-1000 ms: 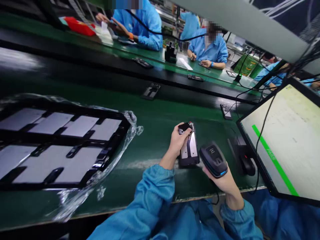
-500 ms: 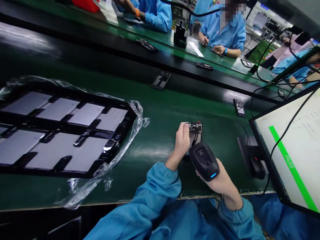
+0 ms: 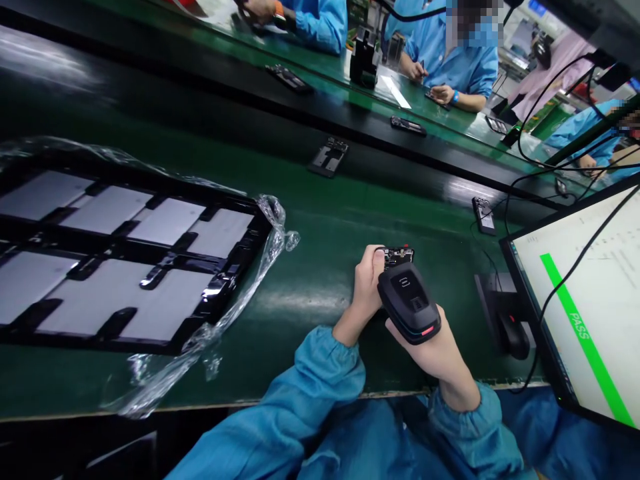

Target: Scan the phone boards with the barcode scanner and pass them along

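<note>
My left hand is closed around the left side of an opened phone, whose bare circuit board shows at its top end. A black handheld barcode scanner is in my right hand, its head held over the phone and hiding the phone's lower part. A red light glows on the scanner's near end. The scanner covers most of my right fingers. Both hands are above the green table, close to its front edge.
On the left lies a black tray of flat grey pieces, with crumpled clear film along its edge. A monitor showing a green PASS bar and a mouse are at the right. Phones lie along the black belt; co-workers sit beyond.
The scanner has moved up and over more of the phone. Its light has turned from blue to red. My left hand still grips the phone, slightly farther right in view.
</note>
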`<state>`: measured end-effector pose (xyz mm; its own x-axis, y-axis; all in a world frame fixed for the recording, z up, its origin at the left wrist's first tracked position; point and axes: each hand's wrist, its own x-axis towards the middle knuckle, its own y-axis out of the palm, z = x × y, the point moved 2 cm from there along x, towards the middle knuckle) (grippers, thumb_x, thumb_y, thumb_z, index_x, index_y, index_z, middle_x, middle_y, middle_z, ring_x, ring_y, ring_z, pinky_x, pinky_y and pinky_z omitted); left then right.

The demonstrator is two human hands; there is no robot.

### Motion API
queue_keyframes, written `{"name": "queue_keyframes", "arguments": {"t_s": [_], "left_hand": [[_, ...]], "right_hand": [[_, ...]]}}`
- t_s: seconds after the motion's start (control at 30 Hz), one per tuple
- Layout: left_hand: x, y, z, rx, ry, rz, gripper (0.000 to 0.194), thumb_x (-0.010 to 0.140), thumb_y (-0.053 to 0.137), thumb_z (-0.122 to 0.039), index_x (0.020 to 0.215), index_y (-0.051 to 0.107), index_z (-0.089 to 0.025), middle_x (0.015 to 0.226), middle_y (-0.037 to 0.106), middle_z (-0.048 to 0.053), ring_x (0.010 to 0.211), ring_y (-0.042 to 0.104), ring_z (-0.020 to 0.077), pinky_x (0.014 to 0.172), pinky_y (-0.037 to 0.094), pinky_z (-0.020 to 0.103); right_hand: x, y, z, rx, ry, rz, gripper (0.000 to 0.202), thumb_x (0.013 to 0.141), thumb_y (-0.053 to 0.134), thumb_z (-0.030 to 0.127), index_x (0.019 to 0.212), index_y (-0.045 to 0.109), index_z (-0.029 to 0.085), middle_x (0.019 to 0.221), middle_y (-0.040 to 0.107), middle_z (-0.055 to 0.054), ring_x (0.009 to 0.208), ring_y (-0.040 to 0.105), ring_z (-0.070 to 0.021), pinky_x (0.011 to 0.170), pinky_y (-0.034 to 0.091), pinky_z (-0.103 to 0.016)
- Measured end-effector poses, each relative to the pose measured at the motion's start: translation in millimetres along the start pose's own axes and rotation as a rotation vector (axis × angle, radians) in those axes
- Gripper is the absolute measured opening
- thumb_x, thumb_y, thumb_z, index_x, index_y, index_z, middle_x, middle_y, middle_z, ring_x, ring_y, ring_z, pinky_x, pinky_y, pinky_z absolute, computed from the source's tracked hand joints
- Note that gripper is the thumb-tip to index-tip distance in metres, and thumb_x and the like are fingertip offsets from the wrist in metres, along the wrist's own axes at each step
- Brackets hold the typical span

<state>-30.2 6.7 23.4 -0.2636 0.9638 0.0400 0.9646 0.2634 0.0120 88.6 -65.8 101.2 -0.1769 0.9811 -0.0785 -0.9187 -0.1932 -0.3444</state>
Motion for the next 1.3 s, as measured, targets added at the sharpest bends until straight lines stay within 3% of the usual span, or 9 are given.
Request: {"name": "queue_keyframes", "arguments": {"t_s": [0.17,0.33,0.43,0.7,1.3], "left_hand": [[0,-0.6,-5,0.053,0.030,-0.029,0.023,0.095,0.046,-0.040,0.087,0.055,-0.021,0.071,0.058,-0.001,0.067,0.055,0.0139,0.064,0.041,0.024],[-2,-4.3,-7,0.138,0.079,-0.091,0.018,0.092,0.049,-0.035,0.085,0.055,-0.020,0.072,0.060,-0.001,0.068,0.057,0.0146,0.064,0.041,0.024],[-4,-4.4,-9,0.173,0.115,-0.099,0.018,0.091,0.048,-0.035,0.089,0.057,-0.020,0.074,0.061,0.000,0.069,0.058,0.0153,0.065,0.043,0.024],[-10,-5.6,-17,0.234,0.215,-0.115,0.016,0.090,0.048,-0.033,0.092,0.059,-0.020,0.077,0.064,0.001,0.068,0.060,0.0151,0.067,0.045,0.024],[-18,-4.9,-20,0.261,0.304,-0.176,0.014,0.088,0.051,-0.033,0.095,0.054,-0.021,0.077,0.063,0.002,0.066,0.061,0.0160,0.065,0.045,0.026]], "right_hand": [[-8,-11,-2,0.042,0.037,0.033,0.022,0.078,0.074,0.028,0.094,0.066,0.016,0.086,0.073,-0.009,0.066,0.065,-0.0206,0.060,0.055,-0.032],[-17,-28,-5,0.076,0.081,0.070,0.021,0.082,0.073,0.035,0.075,0.063,0.018,0.057,0.062,0.000,0.049,0.056,-0.0157,0.051,0.049,-0.030],[-21,-31,-5,0.097,0.134,0.095,0.025,0.083,0.074,0.039,0.074,0.063,0.018,0.052,0.058,0.001,0.047,0.055,-0.0156,0.050,0.047,-0.029],[-31,-39,-12,0.138,0.223,0.088,0.034,0.081,0.075,0.047,0.071,0.061,0.018,0.054,0.058,0.000,0.048,0.054,-0.0157,0.051,0.046,-0.030],[-41,-45,-2,0.254,0.217,0.151,0.028,0.085,0.074,0.042,0.076,0.066,0.017,0.056,0.056,0.001,0.049,0.051,-0.0143,0.054,0.045,-0.031]]}}
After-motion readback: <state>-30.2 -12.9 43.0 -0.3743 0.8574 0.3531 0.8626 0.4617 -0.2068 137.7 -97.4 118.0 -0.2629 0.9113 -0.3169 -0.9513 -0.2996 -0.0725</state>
